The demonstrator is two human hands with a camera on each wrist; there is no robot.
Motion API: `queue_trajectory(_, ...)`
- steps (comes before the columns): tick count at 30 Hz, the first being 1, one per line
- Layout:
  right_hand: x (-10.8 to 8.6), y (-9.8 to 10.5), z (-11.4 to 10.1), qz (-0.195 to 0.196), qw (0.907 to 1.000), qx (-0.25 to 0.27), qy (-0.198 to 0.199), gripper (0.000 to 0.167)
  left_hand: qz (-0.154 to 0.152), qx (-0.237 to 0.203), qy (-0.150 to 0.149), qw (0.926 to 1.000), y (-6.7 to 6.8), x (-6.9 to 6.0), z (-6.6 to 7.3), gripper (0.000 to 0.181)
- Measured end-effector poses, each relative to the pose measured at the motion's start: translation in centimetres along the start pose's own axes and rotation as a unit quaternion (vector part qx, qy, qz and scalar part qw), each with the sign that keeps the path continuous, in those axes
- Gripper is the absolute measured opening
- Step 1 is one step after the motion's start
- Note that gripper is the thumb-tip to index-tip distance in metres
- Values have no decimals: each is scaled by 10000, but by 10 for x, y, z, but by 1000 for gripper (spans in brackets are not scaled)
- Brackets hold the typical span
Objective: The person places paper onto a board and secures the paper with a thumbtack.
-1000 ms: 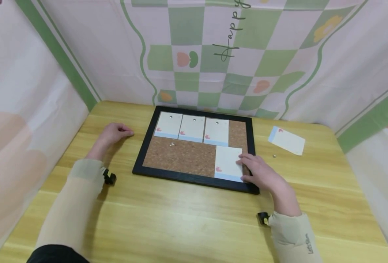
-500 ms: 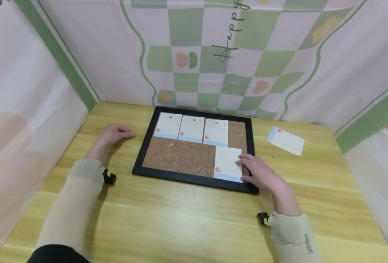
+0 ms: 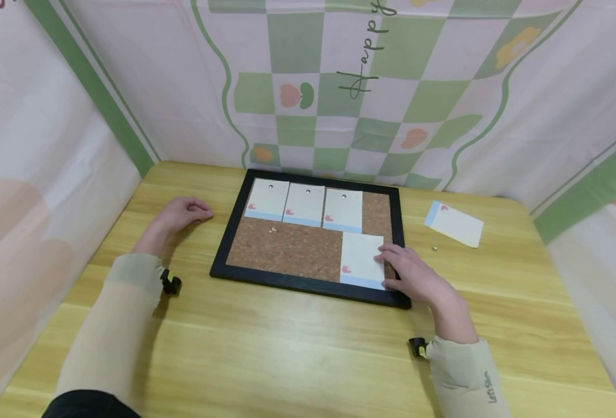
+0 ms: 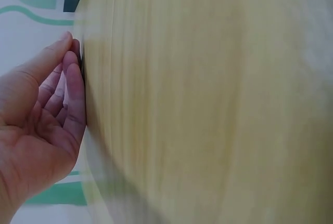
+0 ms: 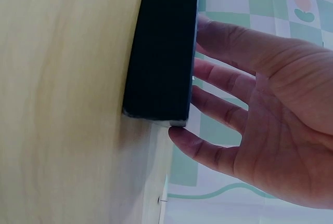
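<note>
A cork board in a black frame (image 3: 287,281) lies on the wooden table. My right hand (image 3: 414,273) reaches over its right side, fingers and thumb spread and resting on the right edge of a white card (image 3: 361,258) with a blue strip. That card lies in the lower right of the cork; no pin shows in it. In the right wrist view, the spread right hand (image 5: 270,109) is beside the frame's dark edge (image 5: 164,47). My left hand (image 3: 179,213) rests on the table left of the board, loosely curled; in the left wrist view, nothing shows between its fingers (image 4: 75,81).
Three cards, a left one (image 3: 267,198), a middle one (image 3: 303,204) and a right one (image 3: 343,210), are pinned along the board's top. Small pins (image 3: 273,230) sit on bare cork. A loose card (image 3: 454,224) and a pin (image 3: 434,248) lie at right. Patterned cloth (image 3: 297,128) hangs behind.
</note>
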State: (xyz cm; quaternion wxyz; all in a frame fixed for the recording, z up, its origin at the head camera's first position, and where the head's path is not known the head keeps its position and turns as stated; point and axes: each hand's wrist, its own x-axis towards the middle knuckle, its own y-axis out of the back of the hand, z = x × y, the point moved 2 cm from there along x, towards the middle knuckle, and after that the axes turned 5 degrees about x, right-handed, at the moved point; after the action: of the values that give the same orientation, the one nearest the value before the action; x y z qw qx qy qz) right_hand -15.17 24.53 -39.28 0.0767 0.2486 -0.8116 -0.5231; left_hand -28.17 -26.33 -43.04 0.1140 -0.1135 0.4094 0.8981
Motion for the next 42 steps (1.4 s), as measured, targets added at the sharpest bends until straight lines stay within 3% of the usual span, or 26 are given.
queue_trajectory(12, -1, 0, 0, 12, 10000, 60, 6, 46, -129, 17, -226, 9997, 0, 0, 0, 38)
queue_trajectory(20, -2, 0, 1, 12, 10000, 82, -6, 47, -22, -135, -131, 9998, -2, 2, 2, 38)
queue_trajectory(32, -2, 0, 2, 45, 9999, 131, 46, 47, 290, 539, -216, 9979, -4, 2, 6, 39)
queue_trajectory(42, -2, 2, 0, 2, 9999, 168, -26, 46, 232, 901, -418, 9948, -3, -5, 10, 36)
